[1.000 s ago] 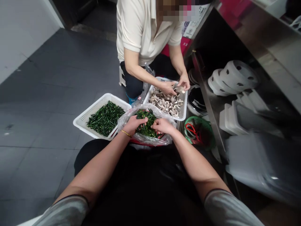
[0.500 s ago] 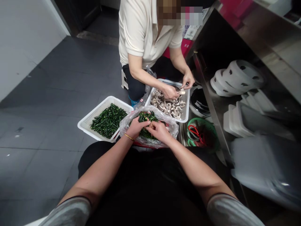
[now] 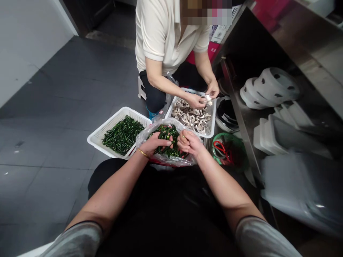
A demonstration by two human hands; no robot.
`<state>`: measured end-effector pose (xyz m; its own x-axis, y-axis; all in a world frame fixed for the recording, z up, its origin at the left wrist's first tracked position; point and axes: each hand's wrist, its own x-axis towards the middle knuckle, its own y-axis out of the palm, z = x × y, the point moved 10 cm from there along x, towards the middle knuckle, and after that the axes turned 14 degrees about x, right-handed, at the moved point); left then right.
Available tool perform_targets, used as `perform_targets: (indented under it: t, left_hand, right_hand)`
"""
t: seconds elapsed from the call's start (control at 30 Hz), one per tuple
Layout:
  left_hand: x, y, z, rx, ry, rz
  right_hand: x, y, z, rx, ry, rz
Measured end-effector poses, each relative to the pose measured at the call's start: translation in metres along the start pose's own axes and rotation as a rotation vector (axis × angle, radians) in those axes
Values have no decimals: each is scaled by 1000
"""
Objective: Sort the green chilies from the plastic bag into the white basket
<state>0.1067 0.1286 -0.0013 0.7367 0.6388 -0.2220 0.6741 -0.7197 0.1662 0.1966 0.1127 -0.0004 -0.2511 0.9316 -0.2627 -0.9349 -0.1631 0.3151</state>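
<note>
My left hand [image 3: 155, 143] is closed around several green chili peppers above a clear plastic bag [image 3: 144, 134]. Just to its right, my right hand [image 3: 189, 142] is curled with its fingers pressed together; a small pale green bit shows at the fingertips, too small to name. More green peppers [image 3: 171, 151] lie inside the open bag under both hands. On the left stands a white basket [image 3: 99, 137] with a heap of green peppers [image 3: 123, 135] in it.
A person in a cream shirt [image 3: 158, 32] sits opposite, handling pieces over a white basket [image 3: 213, 123] of sliced mushrooms [image 3: 191, 116]. At the right are a green basket [image 3: 218, 137] with red-handled items, a metal shelf [image 3: 248, 139] and stacked white containers [image 3: 268, 135].
My hands have come apart: the right has moved right and curled up, while the left has shifted slightly left, still holding peppers. The other person's hands have moved a little over the mushrooms.
</note>
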Motion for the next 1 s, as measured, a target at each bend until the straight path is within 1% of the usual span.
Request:
perform_targets:
  t: [0.03, 0.1, 0.17, 0.2, 0.23, 0.27, 0.33, 0.4, 0.43, 0.5, 0.57, 0.63, 0.67, 0.73, 0.77, 0.83, 0.9, 0.93, 0.97, 1.0]
  left_hand:
    - [0, -8, 1, -25, -10, -50]
    - [-2, -30, 3, -86, -35, -193]
    - [-6, -52, 5, -143, -54, -336]
    - [-8, -62, 5, -170, -58, -395]
    - [-9, -70, 5, -193, -57, -441]
    - [-10, -76, 4, -212, -53, -472]
    - [-10, -80, 4, -226, -48, -496]
    - [-8, -78, 5, -208, -53, -477]
    - [-8, -75, 5, -196, -56, -461]
    - [-7, -72, 6, -179, -58, -442]
    - [-7, -71, 8, -168, -75, -448]
    - [-7, -71, 11, -143, -98, -454]
    - [-7, -70, 12, -124, -107, -454]
    - [-5, -68, 15, -84, -115, -461]
    - [-4, -66, 17, -67, -116, -475]
    - [-3, -62, 22, -43, -119, -522]
    - [-1, -56, 28, -34, -109, -554]
    - [0, -52, 31, -36, -97, -557]
    - [1, -48, 33, -38, -86, -553]
    - [2, -45, 36, -39, -78, -547]
  right_hand:
    - [0, -11, 0, -164, 25, -33]
    - [1, -37, -5, -629, 136, -108]
    - [-1, -58, -19, -1100, 306, -140]
    - [-2, -63, -30, -1285, 404, -122]
    - [-4, -65, -43, -1417, 498, -82]
    - [-6, -63, -56, -1499, 574, -31]
    - [-7, -54, -79, -1568, 651, 63]
    - [-5, -47, -87, -1579, 652, 101]
    - [-2, -46, -85, -1583, 624, 103]
    - [3, -50, -69, -1590, 535, 86]
    - [7, -57, -45, -1568, 424, 37]
    - [6, -65, -25, -1511, 354, -18]
    - [5, -66, -19, -1466, 329, -36]
    - [4, -60, -15, -1300, 272, -52]
    - [4, -54, -17, -1164, 246, -58]
    - [5, -37, -28, -815, 208, -75]
    - [8, -20, -41, -486, 200, -102]
    - [9, -12, -47, -379, 200, -117]
    - [10, -5, -51, -323, 196, -128]
    - [10, 0, -53, -322, 185, -138]
